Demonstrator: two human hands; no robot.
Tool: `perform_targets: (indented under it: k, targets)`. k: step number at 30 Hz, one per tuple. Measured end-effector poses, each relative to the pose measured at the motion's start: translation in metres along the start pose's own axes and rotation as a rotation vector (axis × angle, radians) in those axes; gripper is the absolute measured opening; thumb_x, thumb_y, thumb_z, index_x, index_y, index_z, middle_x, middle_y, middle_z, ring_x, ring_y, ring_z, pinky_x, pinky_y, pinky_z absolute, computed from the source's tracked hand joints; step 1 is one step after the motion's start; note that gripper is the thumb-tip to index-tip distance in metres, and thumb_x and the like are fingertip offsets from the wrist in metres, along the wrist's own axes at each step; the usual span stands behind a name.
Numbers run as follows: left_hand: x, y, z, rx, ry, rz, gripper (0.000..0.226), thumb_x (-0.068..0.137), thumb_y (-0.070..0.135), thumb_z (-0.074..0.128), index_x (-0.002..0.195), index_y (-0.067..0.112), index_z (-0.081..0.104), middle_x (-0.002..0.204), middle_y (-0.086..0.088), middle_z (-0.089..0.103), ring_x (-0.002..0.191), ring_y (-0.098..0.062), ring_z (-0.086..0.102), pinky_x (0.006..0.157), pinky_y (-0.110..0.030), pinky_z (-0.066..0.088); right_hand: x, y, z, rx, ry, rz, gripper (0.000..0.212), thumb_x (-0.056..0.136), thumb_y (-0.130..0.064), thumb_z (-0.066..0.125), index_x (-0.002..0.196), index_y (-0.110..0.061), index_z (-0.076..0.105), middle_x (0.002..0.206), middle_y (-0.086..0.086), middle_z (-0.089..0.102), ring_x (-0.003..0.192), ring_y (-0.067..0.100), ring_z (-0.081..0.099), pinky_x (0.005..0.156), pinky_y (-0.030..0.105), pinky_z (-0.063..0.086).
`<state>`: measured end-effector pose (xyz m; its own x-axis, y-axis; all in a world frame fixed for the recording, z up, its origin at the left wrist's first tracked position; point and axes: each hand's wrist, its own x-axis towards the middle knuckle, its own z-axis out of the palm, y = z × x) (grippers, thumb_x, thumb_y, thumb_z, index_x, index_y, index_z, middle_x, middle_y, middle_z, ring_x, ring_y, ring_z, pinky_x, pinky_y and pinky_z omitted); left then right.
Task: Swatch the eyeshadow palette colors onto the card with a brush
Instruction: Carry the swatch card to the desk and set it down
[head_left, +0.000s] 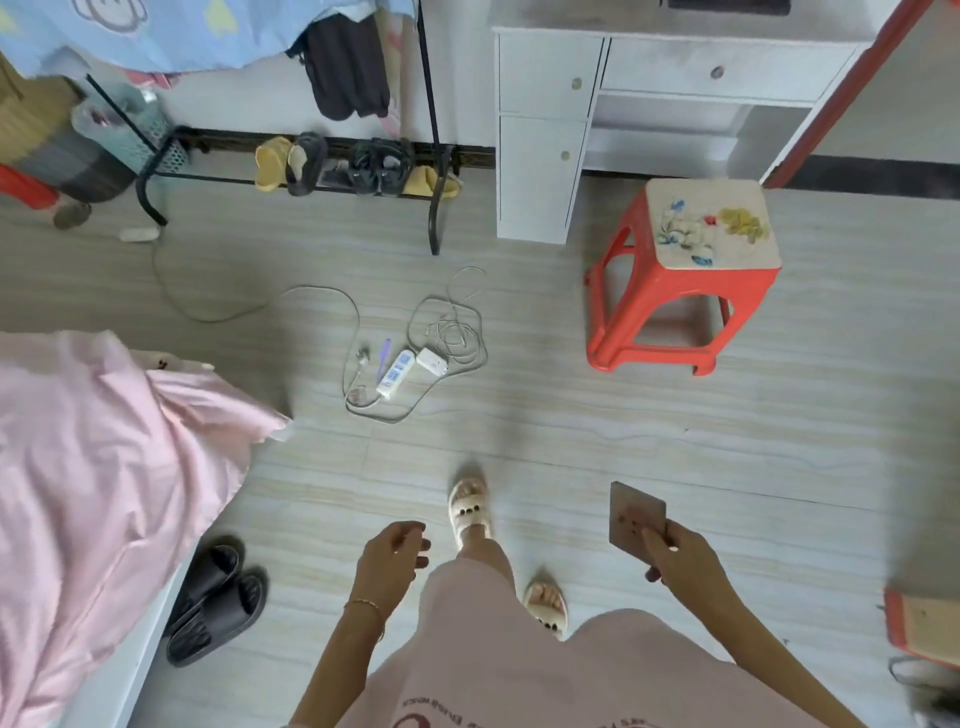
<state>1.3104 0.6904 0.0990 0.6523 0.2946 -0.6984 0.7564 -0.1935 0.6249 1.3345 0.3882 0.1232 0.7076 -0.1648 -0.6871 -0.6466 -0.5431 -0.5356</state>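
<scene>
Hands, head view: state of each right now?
Left hand: fingers loosely curled, holding nothing visible.
Right hand: pinching a flat brownish square card with small dark swatch spots.

A red plastic stool (680, 270) with a flower-patterned seat stands on the pale floor (727, 441) at two o'clock, just in front of a white cabinet (543, 140) with drawers at one o'clock. Near the centre lies a white power strip (396, 374) amid loops of white cable (452, 322). At eleven o'clock a black metal rack (291, 156) holds slippers and sandals, with dark clothing (345, 67) hanging above. A pink blanket (104, 467) covers a bed at nine o'clock, and a pair of black slides (218, 603) sits beside it at seven o'clock.
</scene>
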Motion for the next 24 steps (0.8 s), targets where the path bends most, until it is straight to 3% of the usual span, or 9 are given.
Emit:
perform_targets:
  k: [6,13,18,22,24]
  targets:
    - [0.087,0.055,-0.039,0.029,-0.005,-0.040,0.014,0.090,0.015,0.048,0.091,0.018,0.061,0.087,-0.002,0.067,0.074,-0.015,0.064,0.067,-0.028,0.048,0.060,-0.069,0.010,0.048,0.050,0.059,0.014,0.093,-0.017,0.045,0.093,-0.013,0.059,0.069,0.012,0.064,0.063,0.021,0.061,0.068,0.034,0.044]
    - [0.191,0.169,-0.084,0.201,-0.036,0.056,0.016,0.090,0.017,0.046,0.092,0.015,0.062,0.084,-0.004,0.067,0.071,-0.018,0.062,0.077,-0.033,0.045,0.114,-0.161,0.014,0.126,0.104,0.060,0.016,0.093,-0.020,0.046,0.092,-0.016,0.061,0.063,0.011,0.065,0.063,0.020,0.060,0.068,0.033,0.044]
    - [0.244,0.239,-0.070,0.239,-0.115,0.127,0.016,0.091,0.015,0.046,0.092,0.013,0.062,0.085,-0.005,0.066,0.068,-0.015,0.061,0.066,-0.026,0.045,0.155,-0.198,0.004,0.207,0.165,0.100,0.016,0.093,-0.018,0.046,0.090,-0.014,0.062,0.067,0.009,0.064,0.058,0.017,0.060,0.064,0.031,0.043]
    - [0.284,0.278,-0.041,0.244,-0.158,0.095,0.016,0.091,0.016,0.046,0.094,0.013,0.061,0.087,-0.006,0.067,0.071,-0.019,0.062,0.079,-0.034,0.047,0.198,-0.213,-0.012,0.221,0.184,0.141,0.016,0.092,-0.016,0.046,0.087,-0.013,0.061,0.065,0.009,0.065,0.061,0.019,0.062,0.066,0.033,0.044]
    - [0.302,0.300,-0.026,0.210,-0.158,0.068,0.016,0.091,0.015,0.046,0.091,0.014,0.061,0.086,-0.005,0.066,0.070,-0.019,0.060,0.073,-0.032,0.046,0.225,-0.222,-0.026,0.238,0.196,0.162,0.017,0.092,-0.017,0.046,0.084,-0.014,0.060,0.066,0.008,0.065,0.058,0.018,0.061,0.063,0.032,0.044]
